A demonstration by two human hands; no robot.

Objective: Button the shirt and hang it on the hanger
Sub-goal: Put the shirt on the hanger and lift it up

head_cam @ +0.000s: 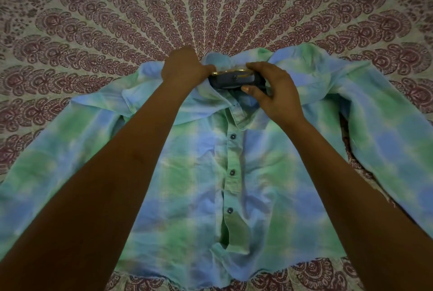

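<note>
Gripping a dark hanger (234, 79) at the far collar of the shirt (192, 173).
The left hand (185, 69) bunches collar fabric by the hanger's left end; the right hand (273, 90) curls round its right end. The shirt lies front-up, buttoned, on a patterned bedspread (210, 9).

My shirt (199, 173): soft matt cloth, creased; its buttons (232, 172): dark, glossy. The hanger (234, 80): dark, smooth, with a shiny brass-coloured metal part. The sheet (210, 9): matt printed cloth.

At the shirt (187, 185) collar — left hand (185, 67) grips the fabric, right hand (274, 93) holds what seems a dark hanger (232, 78).
</note>
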